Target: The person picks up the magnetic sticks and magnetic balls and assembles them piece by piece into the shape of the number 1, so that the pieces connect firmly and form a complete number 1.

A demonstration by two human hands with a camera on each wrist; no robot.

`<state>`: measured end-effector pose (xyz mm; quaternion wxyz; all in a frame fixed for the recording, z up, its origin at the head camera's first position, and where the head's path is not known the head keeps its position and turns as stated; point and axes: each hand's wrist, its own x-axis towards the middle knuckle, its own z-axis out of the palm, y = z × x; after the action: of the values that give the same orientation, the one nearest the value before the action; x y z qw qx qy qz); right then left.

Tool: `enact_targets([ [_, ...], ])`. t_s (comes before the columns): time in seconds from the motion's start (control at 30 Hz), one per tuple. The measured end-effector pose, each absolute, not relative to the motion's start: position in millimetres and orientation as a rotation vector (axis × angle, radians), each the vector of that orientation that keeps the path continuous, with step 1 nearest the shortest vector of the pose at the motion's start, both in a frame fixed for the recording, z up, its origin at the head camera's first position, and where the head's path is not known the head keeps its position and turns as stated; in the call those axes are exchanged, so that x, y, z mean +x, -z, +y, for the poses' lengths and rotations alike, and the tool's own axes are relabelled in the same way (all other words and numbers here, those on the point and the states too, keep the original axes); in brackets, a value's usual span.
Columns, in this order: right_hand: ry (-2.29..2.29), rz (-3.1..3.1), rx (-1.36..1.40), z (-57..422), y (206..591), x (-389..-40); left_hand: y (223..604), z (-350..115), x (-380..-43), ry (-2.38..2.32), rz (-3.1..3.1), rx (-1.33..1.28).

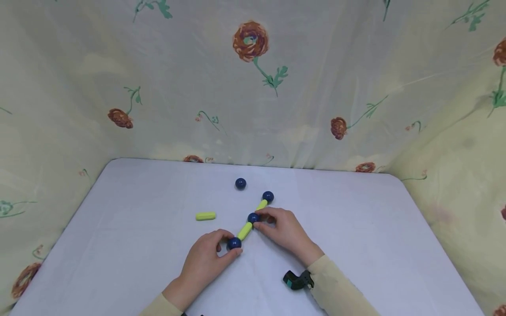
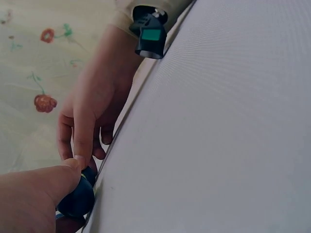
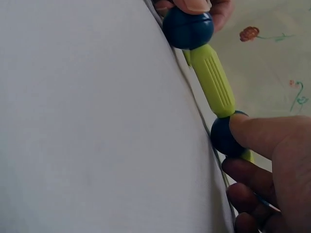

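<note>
In the head view a chain of dark blue balls and lime-green rods runs diagonally over the white table. My left hand (image 1: pixel 208 256) pinches the near end ball (image 1: pixel 234 243) between thumb and fingers. The middle ball (image 1: pixel 253 217) is pinched by my right hand (image 1: pixel 283 229). Between these two balls sits a grooved green rod (image 3: pixel 212 80), its ends against both in the right wrist view. Beyond the right fingers, another green rod (image 1: pixel 262 204), partly hidden, leads to the far end ball (image 1: pixel 268 196).
A loose green rod (image 1: pixel 205 216) lies left of the chain, and a single blue ball (image 1: pixel 240 184) rests farther back. The white table (image 1: pixel 356 245) ends at a flowered cloth (image 1: pixel 300 114) behind it. A black wrist camera (image 1: pixel 297 279) juts from the right sleeve.
</note>
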<state>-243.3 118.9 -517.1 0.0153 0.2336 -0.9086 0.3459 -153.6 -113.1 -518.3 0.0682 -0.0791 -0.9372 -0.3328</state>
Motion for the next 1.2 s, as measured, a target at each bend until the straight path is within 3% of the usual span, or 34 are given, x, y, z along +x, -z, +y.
enact_targets([
  [0.73,-1.111,-2.741,0.651,120.0,529.7,-247.3,516.5,-119.7,-158.4,1.090,-2.832,-0.211],
  [1.2,-1.162,-2.734,0.591,122.2,530.2,-250.6,507.8,-170.4,-183.7,1.104,-2.690,-0.046],
])
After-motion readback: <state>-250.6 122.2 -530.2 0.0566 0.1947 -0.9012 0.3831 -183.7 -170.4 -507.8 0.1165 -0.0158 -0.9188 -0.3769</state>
